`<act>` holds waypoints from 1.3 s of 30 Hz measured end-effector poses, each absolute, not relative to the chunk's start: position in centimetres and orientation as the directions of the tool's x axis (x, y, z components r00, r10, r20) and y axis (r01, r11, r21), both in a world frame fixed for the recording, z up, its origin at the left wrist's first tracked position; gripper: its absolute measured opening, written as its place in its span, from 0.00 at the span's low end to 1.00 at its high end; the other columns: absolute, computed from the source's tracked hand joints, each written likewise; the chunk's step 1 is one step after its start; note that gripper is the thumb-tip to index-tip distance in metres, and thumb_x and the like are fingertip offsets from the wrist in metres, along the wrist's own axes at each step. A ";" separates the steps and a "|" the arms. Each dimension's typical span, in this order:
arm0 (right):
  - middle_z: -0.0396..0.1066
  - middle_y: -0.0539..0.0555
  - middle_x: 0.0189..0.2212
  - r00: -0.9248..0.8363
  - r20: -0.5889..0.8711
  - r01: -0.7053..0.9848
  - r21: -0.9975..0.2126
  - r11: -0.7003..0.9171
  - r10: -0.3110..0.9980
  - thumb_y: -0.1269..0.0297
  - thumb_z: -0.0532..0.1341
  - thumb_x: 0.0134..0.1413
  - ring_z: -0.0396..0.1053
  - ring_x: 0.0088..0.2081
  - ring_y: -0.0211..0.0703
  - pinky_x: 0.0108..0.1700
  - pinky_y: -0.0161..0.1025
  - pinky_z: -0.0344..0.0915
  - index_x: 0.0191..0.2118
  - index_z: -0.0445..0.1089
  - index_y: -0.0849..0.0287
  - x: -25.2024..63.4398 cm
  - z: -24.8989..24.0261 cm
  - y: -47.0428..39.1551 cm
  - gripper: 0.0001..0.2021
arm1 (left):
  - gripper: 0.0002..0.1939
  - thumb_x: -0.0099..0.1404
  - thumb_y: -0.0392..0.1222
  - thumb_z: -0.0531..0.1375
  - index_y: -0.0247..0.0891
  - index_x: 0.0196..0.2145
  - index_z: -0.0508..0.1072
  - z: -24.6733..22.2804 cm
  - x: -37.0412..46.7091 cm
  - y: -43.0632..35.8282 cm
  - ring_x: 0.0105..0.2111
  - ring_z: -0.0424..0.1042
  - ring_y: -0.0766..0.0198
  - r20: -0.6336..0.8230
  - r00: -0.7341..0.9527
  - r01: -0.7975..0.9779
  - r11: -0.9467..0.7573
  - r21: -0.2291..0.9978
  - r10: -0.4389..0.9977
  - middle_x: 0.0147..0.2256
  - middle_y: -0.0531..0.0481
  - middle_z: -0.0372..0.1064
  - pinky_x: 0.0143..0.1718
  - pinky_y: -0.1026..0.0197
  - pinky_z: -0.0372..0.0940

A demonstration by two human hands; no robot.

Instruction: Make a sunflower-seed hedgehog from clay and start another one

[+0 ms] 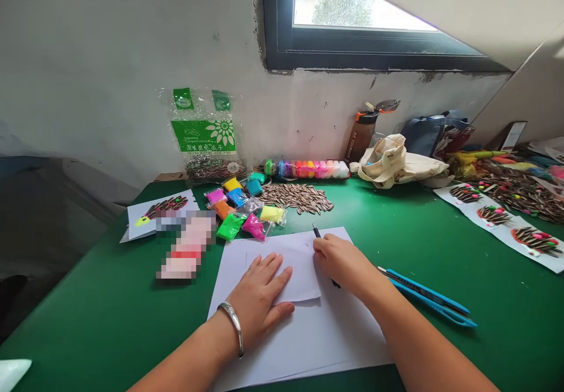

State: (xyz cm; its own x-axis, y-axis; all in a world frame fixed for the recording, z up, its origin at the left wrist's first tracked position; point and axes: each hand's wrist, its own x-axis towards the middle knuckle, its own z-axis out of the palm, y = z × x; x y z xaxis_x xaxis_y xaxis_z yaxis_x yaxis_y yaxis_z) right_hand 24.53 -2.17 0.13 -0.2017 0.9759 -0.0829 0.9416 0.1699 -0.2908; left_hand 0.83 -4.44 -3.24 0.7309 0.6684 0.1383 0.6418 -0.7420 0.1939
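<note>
My left hand [267, 286], wearing a silver bracelet [233, 324], lies flat with its fingers spread on a small white sheet of paper [302, 274]. That sheet rests on top of a larger white sheet [326, 339]. At the small sheet's right edge, my right hand [337, 261] is closed around a black pen [316, 231]. One pen end shows above the fingers and the other below the palm. To the right of my right forearm lies a long blue tool [429, 298] with a slim tip; its exact kind is unclear.
Small bags of coloured clay [231, 226] and a pile of sunflower seeds [297, 197] lie beyond the paper. A seed bag [205, 139], a clay pack [308, 169], a bottle [363, 133] and a cloth bag [388, 166] line the wall. Seed-decorated pictures [165, 210] sit left, others [497, 215] right.
</note>
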 end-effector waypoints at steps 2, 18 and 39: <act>0.67 0.55 0.32 -0.127 0.005 0.937 -0.329 0.121 0.992 0.68 0.49 0.58 0.64 0.31 0.39 0.31 0.34 0.53 0.32 0.69 0.58 24.6 -0.2 -1.5 0.12 | 0.27 0.65 0.50 0.53 0.44 0.61 0.56 -3.1 1.0 -4.7 0.61 0.49 0.48 0.122 0.744 0.631 -0.751 0.194 0.657 0.61 0.41 0.51 0.58 0.39 0.50; 0.63 0.47 0.22 0.058 0.184 0.313 -0.936 0.157 0.981 0.56 0.56 0.55 0.61 0.26 0.36 0.31 0.34 0.59 0.30 0.62 0.57 22.0 0.1 -2.0 0.10 | 0.33 0.63 0.56 0.54 0.43 0.62 0.53 -3.2 3.6 -7.2 0.63 0.42 0.44 0.091 0.737 0.636 -0.734 0.238 0.669 0.63 0.41 0.45 0.59 0.39 0.48; 0.66 0.46 0.20 -0.097 -0.096 0.048 -0.995 -0.092 0.991 0.63 0.55 0.53 0.60 0.21 0.34 0.24 0.32 0.56 0.36 0.65 0.57 20.2 -1.4 -3.8 0.06 | 0.33 0.66 0.60 0.44 0.41 0.63 0.50 -2.4 -0.2 -4.1 0.63 0.44 0.53 -0.008 0.671 0.735 -0.664 0.139 0.741 0.63 0.43 0.45 0.61 0.43 0.35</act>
